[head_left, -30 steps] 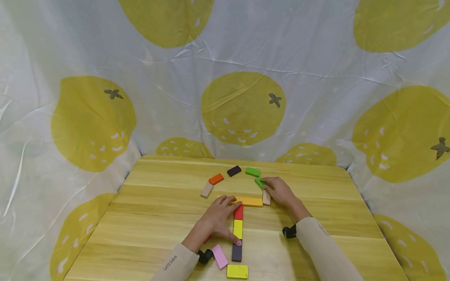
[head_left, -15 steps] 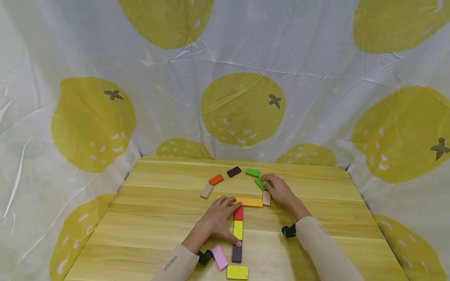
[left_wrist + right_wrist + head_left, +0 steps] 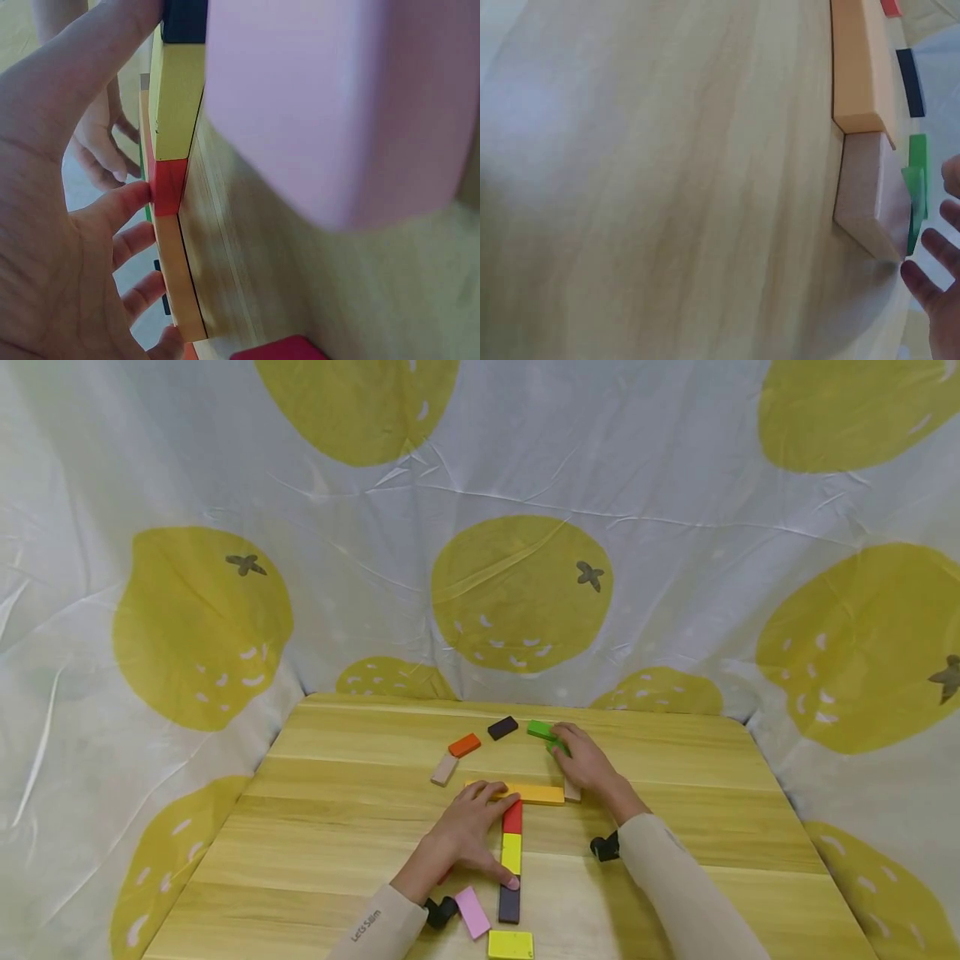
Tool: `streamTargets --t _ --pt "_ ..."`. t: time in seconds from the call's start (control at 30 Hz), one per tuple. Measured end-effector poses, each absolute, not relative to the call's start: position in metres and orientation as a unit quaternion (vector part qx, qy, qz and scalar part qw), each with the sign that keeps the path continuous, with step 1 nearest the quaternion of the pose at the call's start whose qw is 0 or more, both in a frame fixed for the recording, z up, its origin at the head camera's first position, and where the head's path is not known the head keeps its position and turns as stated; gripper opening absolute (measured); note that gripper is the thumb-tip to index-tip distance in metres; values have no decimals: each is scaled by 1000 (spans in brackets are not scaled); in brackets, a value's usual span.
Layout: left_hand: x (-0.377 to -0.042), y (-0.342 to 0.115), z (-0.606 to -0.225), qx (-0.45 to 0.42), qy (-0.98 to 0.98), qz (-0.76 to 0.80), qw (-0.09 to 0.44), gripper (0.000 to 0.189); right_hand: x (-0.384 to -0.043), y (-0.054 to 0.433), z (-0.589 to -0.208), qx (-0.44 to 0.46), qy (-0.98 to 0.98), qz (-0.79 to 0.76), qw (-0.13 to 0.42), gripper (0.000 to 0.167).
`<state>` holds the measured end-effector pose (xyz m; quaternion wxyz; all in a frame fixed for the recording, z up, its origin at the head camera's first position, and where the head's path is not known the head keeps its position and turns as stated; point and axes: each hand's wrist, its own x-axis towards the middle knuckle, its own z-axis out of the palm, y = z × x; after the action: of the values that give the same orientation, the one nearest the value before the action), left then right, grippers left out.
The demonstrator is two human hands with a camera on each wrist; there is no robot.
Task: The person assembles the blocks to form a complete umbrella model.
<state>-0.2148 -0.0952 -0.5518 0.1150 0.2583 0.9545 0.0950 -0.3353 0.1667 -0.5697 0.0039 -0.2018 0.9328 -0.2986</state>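
My left hand spreads over a column of domino-like wooden blocks. Its thumb rests on the black block; its index fingertip touches the red block, and the other fingers lie along the long orange bar. Between black and red sits a yellow block. At the back right, my right hand reaches over two green blocks, fingertips at the far one, partly covering the near one. Its fingers are loosely extended in the right wrist view. A plain wood block stands against the bar's right end.
An orange-red block, a black block and a plain wood block form an arc's left side. Nearer me lie a pink block and a yellow block. A lemon-print curtain hangs behind the table.
My right hand has shifted slightly left and away from me, from the near green block toward the far one. My left hand has kept its place on the column.
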Motion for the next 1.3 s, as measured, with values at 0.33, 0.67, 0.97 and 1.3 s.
streamTargets --t 0.33,0.67,0.97,1.3 --pt "-215 -96 -553 258 954 97 116 132 -343 154 -570 -227 941 -251 22 45" --pt "-214 -96 -553 259 954 97 113 132 -340 145 -567 -241 936 -254 46 46" --pt "-215 -97 -553 259 954 103 111 132 -336 146 -565 -252 929 -266 55 47" --pt "-214 -96 -551 257 953 107 117 131 -332 152 -564 -246 933 -256 64 54"
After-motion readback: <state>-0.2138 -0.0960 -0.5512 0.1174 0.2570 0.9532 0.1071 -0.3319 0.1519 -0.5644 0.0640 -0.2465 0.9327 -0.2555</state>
